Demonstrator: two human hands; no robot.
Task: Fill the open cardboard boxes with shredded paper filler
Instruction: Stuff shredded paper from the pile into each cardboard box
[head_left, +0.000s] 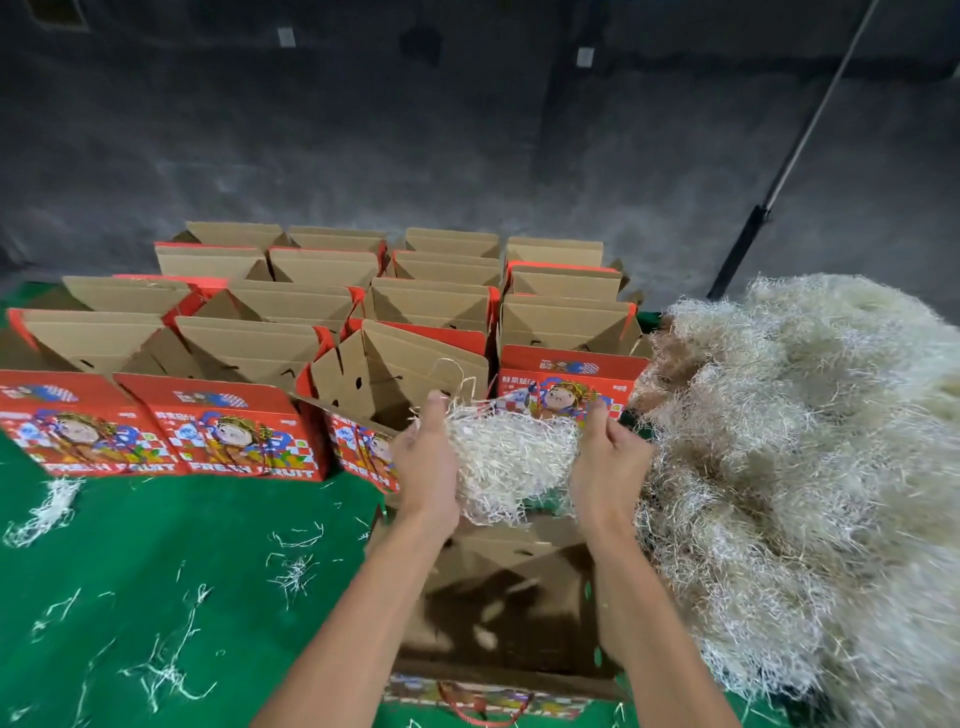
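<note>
1. The left hand (426, 462) and right hand (608, 457) are clamped on either side of one wad of shredded paper (511, 462), likely so no strands drop.
2. They hold it above the nearest open box (509, 597), apparently almost empty, probably for a straight drop.
3. The big paper pile (789, 457) lies just right of that box, within reach.
4. More open boxes (332, 306) stand in rows on the green worktop (156, 597), awaiting filler.

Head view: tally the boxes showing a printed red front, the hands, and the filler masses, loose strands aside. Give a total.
Printed-front boxes: 5 (four in the row, one nearest)
Hands: 2, left hand and right hand
Filler heap: 1
Held filler clump: 1
Total: 9
</note>
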